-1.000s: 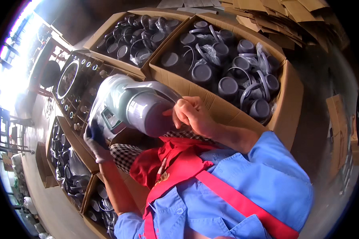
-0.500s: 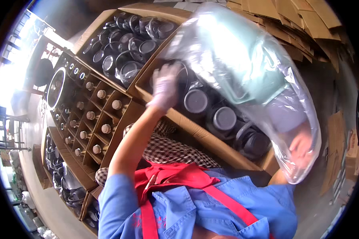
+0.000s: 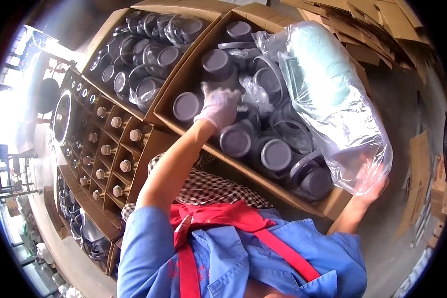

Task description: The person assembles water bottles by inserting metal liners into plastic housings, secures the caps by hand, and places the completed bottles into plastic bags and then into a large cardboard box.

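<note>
My left hand point(image 3: 218, 107), in a pale glove, is down in the open cardboard box point(image 3: 211, 149) in front of me. Its fingers curl among dark grey plastic containers point(image 3: 275, 155); whatever lies under them is hidden. Several of these containers have handles, and their round flat ends face up. On the right, my right hand point(image 3: 371, 176) grips the near end of a clear plastic bag point(image 3: 350, 154). Inside the bag is a pale green, rounded object point(image 3: 320, 74), its exact kind unclear. The bag lies slanting over the right side of the box.
Another box of dark handled containers point(image 3: 134, 54) stands at the far left. Beside it is a divided carton point(image 3: 104, 144) with capped bottles in its cells. More dark containers point(image 3: 89, 231) fill a box at lower left. Flattened cardboard point(image 3: 372, 30) is stacked at the far right.
The bag with the green object has dropped lower and swung right, uncovering more containers. My left hand has moved slightly right and down in the picture. My right hand has risen.
</note>
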### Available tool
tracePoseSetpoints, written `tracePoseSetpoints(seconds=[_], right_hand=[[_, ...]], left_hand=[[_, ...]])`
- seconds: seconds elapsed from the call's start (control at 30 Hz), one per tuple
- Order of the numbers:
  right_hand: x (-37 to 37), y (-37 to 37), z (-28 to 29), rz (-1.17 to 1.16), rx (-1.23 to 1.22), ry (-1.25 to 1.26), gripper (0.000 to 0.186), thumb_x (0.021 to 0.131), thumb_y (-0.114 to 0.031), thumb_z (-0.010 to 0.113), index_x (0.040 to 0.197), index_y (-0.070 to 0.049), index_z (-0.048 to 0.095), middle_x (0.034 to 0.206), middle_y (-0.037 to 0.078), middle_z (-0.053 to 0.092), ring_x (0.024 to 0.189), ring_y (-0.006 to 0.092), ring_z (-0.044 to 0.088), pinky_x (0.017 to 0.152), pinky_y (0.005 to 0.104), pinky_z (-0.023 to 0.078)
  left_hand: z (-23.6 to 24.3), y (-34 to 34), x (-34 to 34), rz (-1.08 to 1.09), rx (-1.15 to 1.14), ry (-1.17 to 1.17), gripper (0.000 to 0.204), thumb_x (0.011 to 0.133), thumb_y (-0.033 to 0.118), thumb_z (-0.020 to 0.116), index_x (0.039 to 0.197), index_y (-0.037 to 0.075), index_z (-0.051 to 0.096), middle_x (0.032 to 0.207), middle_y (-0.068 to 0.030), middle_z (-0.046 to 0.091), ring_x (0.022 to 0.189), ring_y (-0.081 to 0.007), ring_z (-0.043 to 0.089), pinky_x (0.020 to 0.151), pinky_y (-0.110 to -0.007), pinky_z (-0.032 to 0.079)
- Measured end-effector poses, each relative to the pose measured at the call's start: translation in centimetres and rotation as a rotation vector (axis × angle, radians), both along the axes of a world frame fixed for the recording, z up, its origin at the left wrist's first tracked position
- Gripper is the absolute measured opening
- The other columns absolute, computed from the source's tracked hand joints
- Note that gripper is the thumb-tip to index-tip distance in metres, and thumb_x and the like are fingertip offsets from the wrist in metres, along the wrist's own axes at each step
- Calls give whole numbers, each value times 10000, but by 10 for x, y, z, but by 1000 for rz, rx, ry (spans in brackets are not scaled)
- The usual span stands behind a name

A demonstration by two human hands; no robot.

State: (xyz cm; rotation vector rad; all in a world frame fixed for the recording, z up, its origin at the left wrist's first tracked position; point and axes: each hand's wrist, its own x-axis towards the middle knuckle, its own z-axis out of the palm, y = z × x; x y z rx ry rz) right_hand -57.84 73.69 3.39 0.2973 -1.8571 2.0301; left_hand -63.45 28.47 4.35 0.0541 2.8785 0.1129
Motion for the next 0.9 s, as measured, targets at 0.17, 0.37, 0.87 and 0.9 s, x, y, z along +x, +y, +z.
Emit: tracePoseSetpoints(seconds=[0.17,0.37,0.87,0.9], right_hand=[[-20,-30,22,28,-16,27,518,909,-490,485,963,19,567,827,147,610,560,151,506,523,275,448],[-8,-23,49,-27,-19,52,418,911,-388,477,865,15,577,763,104,610,546,124,487,510,249,411],[88,35,123,-50,-340,249,455,959,-308,426,1178,85,495,852,207,630,676,286,642,714,420,555],[79,30,119,-27,-344,228,453,959,-309,429,1173,85,496,849,206,630,674,286,641,713,421,555]], left_hand=[[-41,14,74,-329,121,287,323,789,130,551,1100,109,636,1151,-126,613,1124,-285,561,1035,-455,347],[75,7,128,-239,564,581,218,687,-1,608,899,41,634,1066,-144,618,1036,-312,573,878,-367,466],[-60,-258,434,805,741,1224,316,920,200,504,1163,12,581,1084,-105,628,926,-250,609,785,-345,509],[-77,-268,461,809,761,1281,289,918,222,521,1124,34,596,1073,-100,629,894,-264,610,761,-355,516]])
